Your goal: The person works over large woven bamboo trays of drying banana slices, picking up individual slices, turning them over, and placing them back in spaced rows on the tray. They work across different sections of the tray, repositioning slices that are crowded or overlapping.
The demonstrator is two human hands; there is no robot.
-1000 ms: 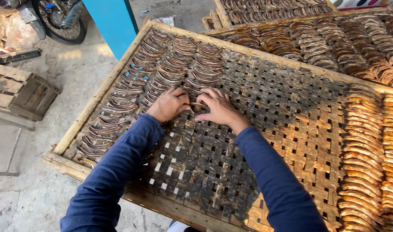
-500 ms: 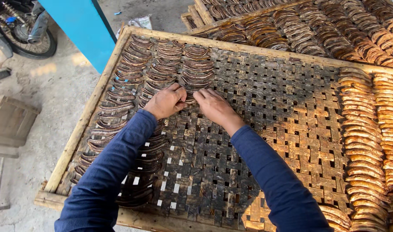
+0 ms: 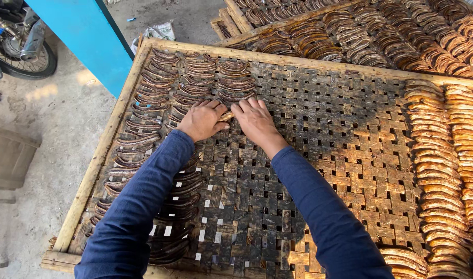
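Seen from above, two arms in dark blue sleeves reach over a large woven bamboo drying tray [image 3: 350,134] framed in pale wood. The left hand [image 3: 203,120] and right hand [image 3: 256,121] rest palms down side by side, fingers loosely curled, together pinching one small tan curved banana slice [image 3: 226,117] between them, just below the end of the third dark row. Dark brown curved slices [image 3: 159,103] lie in overlapping rows along the tray's left side, each tucked against the next, seemingly so that air passes through the open weave beneath. Paler, golden slices [image 3: 443,155] are stacked the same way along the right edge. A second filled tray [image 3: 381,36] lies beyond. A blue panel [image 3: 86,36] and a motorbike wheel [image 3: 24,51] stand on the concrete floor at upper left.
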